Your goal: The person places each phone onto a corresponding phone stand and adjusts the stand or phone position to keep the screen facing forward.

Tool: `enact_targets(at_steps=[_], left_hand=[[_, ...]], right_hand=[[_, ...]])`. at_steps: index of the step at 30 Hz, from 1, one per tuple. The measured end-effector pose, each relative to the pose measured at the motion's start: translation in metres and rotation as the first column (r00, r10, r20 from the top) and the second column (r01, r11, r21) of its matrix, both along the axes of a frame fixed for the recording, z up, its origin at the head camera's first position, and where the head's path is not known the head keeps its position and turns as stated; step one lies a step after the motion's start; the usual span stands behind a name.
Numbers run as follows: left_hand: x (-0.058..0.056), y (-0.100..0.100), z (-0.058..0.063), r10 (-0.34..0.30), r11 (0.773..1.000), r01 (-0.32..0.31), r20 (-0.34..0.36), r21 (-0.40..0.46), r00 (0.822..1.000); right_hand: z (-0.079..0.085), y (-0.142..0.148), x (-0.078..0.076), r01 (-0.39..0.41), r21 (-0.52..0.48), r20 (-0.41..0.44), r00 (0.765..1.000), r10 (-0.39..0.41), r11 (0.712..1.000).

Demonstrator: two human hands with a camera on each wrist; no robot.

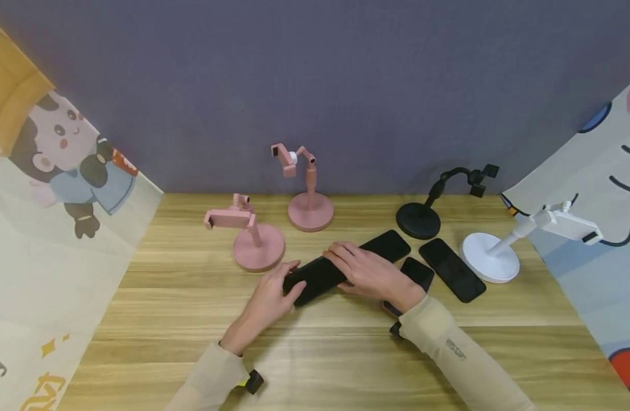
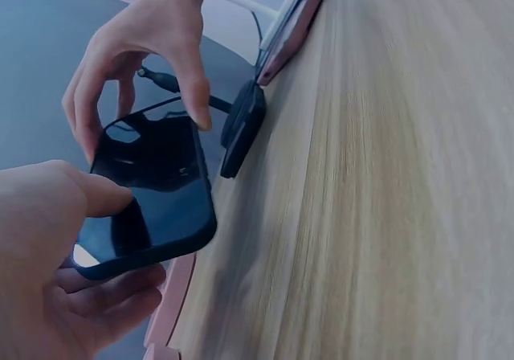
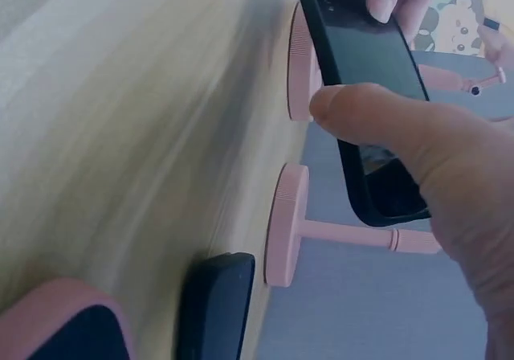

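Observation:
A black phone (image 1: pixel 317 279) is held above the table, tilted, screen showing. My left hand (image 1: pixel 273 294) grips its near left end, thumb (image 2: pixel 104 195) over the screen and fingers beneath. Around the other end my right hand (image 1: pixel 371 273) holds it by the edges, its thumb (image 3: pixel 353 111) along one side. Just beyond the right hand a second black phone (image 1: pixel 389 245) lies on the table. Partly hidden under the right wrist is a phone in a pink case (image 3: pixel 60 316). Another dark phone (image 1: pixel 452 270) lies farther right.
Two pink phone stands (image 1: pixel 260 251) (image 1: pixel 311 214) rise behind and left of the hands. At the back right are a black stand (image 1: pixel 418 221) with a bent neck and a white stand (image 1: pixel 489 260). A grey-blue panel (image 1: pixel 315 97) borders the wooden table (image 1: pixel 155 319).

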State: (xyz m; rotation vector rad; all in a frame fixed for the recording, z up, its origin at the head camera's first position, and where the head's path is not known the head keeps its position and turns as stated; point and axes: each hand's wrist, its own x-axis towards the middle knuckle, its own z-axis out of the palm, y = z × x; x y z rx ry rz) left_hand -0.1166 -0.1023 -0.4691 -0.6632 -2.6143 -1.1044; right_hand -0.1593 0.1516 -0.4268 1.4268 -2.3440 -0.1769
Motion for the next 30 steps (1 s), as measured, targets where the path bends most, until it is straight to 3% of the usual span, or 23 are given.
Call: enact_targets(at_steps=[6, 13, 18, 22, 26, 30], left_hand=[[0.004, 0.000, 0.004, 0.020, 0.991, -0.032, 0.094, 0.130, 0.995], [0.009, 0.001, 0.008, 0.001, 0.940, -0.085, 0.246, 0.331, 0.969], [0.017, 0.007, 0.027, -0.018, 0.929, -0.067, 0.225, 0.365, 0.974], [0.024, 0.011, 0.044, -0.033, 0.912, -0.075, 0.255, 0.403, 0.966], [0.025, 0.013, 0.045, -0.029, 0.884, -0.116, 0.300, 0.452, 0.953], [0.018, 0.012, 0.028, -0.051, 0.855, -0.114, 0.301, 0.507, 0.952]], right_hand=[[0.003, 0.003, 0.001, -0.003, -0.082, -0.024, 1.000, 0.001, 0.997], [0.000, 0.007, 0.003, 0.015, -0.232, -0.034, 0.999, -0.023, 0.973], [-0.001, 0.006, 0.003, 0.015, -0.299, -0.056, 0.998, -0.033, 0.954], [-0.004, 0.005, 0.004, 0.013, -0.334, -0.075, 0.996, -0.041, 0.942], [-0.006, 0.004, 0.004, 0.011, -0.384, -0.098, 0.994, -0.053, 0.923], [-0.009, 0.002, 0.004, 0.004, -0.453, -0.089, 0.995, -0.049, 0.891]])
